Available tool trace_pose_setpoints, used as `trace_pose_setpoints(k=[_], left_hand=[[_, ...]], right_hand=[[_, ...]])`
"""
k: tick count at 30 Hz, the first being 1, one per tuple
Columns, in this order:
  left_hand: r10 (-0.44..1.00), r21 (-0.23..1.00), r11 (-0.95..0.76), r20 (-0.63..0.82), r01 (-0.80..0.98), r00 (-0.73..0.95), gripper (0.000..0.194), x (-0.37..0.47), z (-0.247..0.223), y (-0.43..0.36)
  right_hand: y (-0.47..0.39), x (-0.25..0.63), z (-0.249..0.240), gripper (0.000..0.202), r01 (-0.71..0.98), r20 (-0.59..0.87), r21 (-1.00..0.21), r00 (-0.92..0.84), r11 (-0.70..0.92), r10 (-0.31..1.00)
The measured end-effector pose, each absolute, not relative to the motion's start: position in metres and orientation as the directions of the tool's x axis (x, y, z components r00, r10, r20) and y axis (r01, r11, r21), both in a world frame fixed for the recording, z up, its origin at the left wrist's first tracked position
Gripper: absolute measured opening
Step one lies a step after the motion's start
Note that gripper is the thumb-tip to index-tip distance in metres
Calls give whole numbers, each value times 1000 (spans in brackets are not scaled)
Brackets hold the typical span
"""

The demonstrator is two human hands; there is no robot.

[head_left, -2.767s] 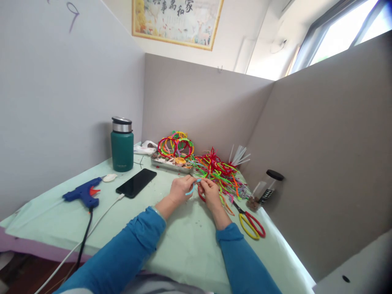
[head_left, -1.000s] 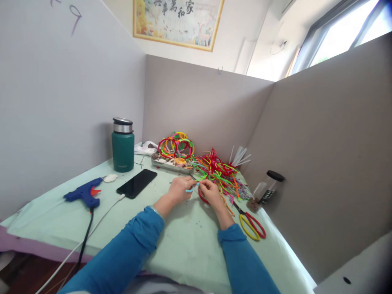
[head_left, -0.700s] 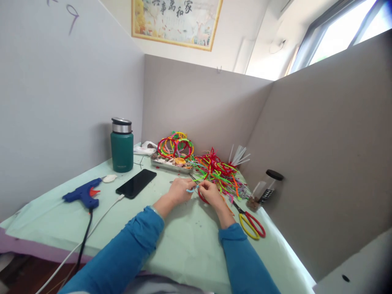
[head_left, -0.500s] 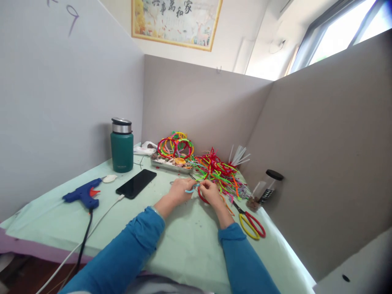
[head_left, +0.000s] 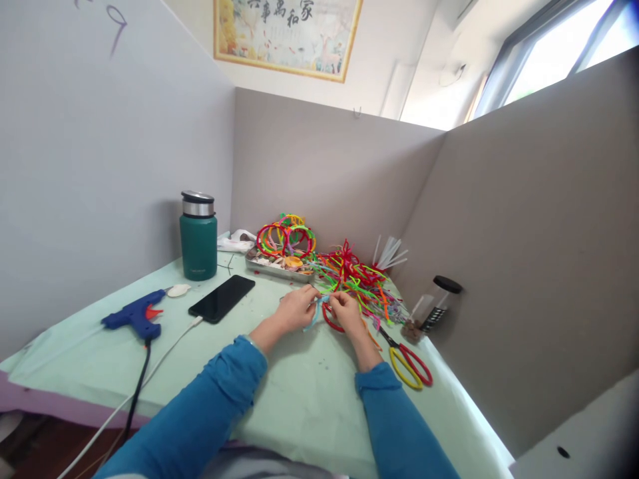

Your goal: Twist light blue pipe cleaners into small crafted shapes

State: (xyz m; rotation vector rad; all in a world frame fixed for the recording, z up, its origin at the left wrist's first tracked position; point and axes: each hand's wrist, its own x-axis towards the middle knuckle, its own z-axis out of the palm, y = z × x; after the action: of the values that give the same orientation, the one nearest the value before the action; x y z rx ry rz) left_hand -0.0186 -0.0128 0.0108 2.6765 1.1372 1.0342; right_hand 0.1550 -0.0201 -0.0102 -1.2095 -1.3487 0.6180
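Note:
Near the middle of the table, my left hand (head_left: 297,309) pinches a light blue pipe cleaner (head_left: 312,320), whose end hangs down beside the fingers. Close by on the right, my right hand (head_left: 346,311) has its fingertips pressed together at the other end of the light blue piece. A red pipe cleaner loop (head_left: 329,322) curves below and between the two hands. Just beyond the hands lies a tangled heap of coloured pipe cleaners (head_left: 357,276). Scissors with red and yellow handles (head_left: 410,366) lie right of my right forearm.
On the left are a green bottle (head_left: 198,243), a black phone (head_left: 222,299) and a blue glue gun (head_left: 134,315) with cables. A metal tray (head_left: 279,271) with coloured rings stands at the back. A clear jar (head_left: 430,311) leans at the right edge.
The light blue pipe cleaner now hangs lower beside my left fingers and shows more of its length. My left hand has shifted slightly, and its fingers are more raised.

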Motion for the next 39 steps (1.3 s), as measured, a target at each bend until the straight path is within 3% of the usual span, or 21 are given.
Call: trace_pose_setpoints(k=[5,13,21,25,29,33,39], left_hand=[[717,361,-680,512,639,474,28,-18,10,-10],[831,286,-496,431,820,352,26,-19,11,-9],[682,335,-699,577,631,449,38,-19,7,-7],[639,325,-745,599,583,483,28,-19,6,-7],[678,329,-715,543,617,496,30,-18,9,-10],[732,346,-657,503,669,458,48,-17,11,-12],[666,278,-718,543,638,512,29,-18,9,-10]], right_hand=[[-19,154,-12,19,281,403,-896,185,344,897],[-22,148,-7,19,287,406,-888,128,358,905],[-21,151,-11,19,270,405,-893,132,360,905],[-17,154,-15,18,312,420,-877,132,365,898],[-15,153,-17,19,309,416,-880,132,362,900],[-16,152,-17,20,274,381,-901,133,336,915],[-18,149,-15,20,243,361,-916,154,319,920]])
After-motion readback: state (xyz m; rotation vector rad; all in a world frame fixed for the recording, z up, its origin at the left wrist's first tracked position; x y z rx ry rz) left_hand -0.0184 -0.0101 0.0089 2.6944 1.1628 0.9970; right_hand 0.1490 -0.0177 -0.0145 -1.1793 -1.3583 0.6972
